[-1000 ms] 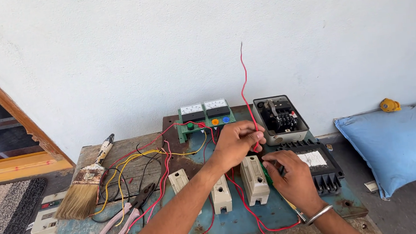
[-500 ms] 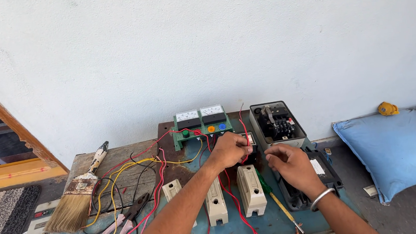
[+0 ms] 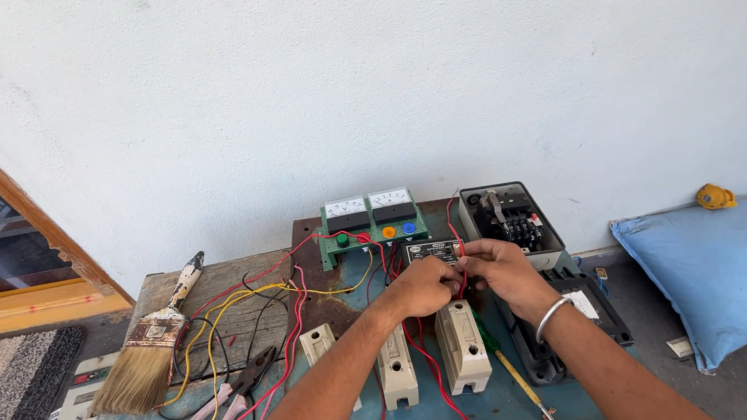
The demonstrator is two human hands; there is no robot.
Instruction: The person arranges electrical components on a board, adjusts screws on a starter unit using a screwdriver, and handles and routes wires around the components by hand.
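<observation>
Head view: left hand (image 3: 422, 286) and right hand (image 3: 503, 271) meet over the blue board (image 3: 425, 415), both pinching a red wire (image 3: 461, 276), apparently at the small black unit (image 3: 431, 252); cream fuse blocks (image 3: 462, 345) just below.

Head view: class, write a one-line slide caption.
Left hand and right hand pinch a thin red wire above cream rectangular fuse blocks on a worn blue table.

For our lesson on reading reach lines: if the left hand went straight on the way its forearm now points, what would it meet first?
The left hand points up and right, onto the red wire pinched between both hands. Just past it sit the right hand's fingers, probably met first; depth is unclear.
</observation>
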